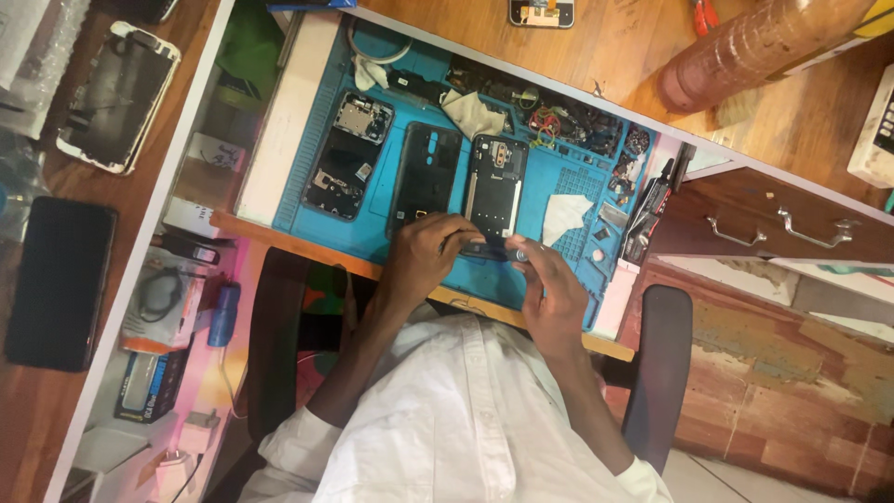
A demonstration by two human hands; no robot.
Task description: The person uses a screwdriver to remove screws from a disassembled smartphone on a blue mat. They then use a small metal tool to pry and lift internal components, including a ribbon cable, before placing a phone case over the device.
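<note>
Left hand [424, 251] presses down on the near end of an opened black phone body [496, 191] on a blue rubber repair mat [559, 279]; right hand [549, 293] pinches a small tool at that same end. Likely mid-disassembly, calling next for careful prying while the phone is held flat

Warm indoor light, soft focus, mild glare

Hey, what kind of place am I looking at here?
Most likely a phone repair bench. A blue repair mat holds an opened phone body, a detached black back cover and a tray of small parts. Both hands, left hand and right hand, work on another opened phone.
</note>
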